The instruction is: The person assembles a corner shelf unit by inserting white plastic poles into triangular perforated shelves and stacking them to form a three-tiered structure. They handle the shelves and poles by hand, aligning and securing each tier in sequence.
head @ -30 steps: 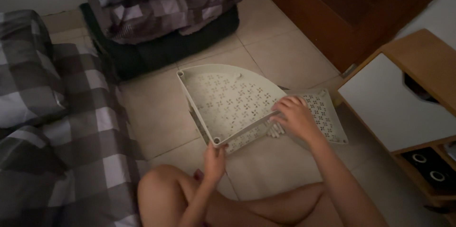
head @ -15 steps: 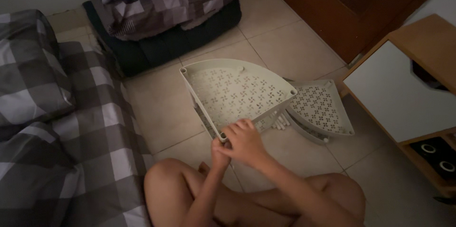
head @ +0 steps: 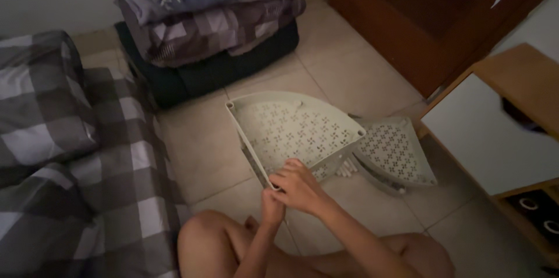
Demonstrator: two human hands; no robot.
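Observation:
A pale quarter-round plastic shelf with a perforated pattern is stacked over more of the same kind on the tiled floor; a second such shelf sticks out to the right. My left hand is closed around the near corner of the top shelf. My right hand lies just above it, its fingers gripping the same near edge. My bare knees are at the bottom of the view.
A checked mattress with a pillow fills the left side. Folded blankets and clothes are piled at the back. A dark wooden door stands at the upper right, and a white-fronted wooden cabinet is on the right.
My right hand has moved from the far right edge of the shelves to the near corner beside my left hand. The second shelf now lies uncovered at the right.

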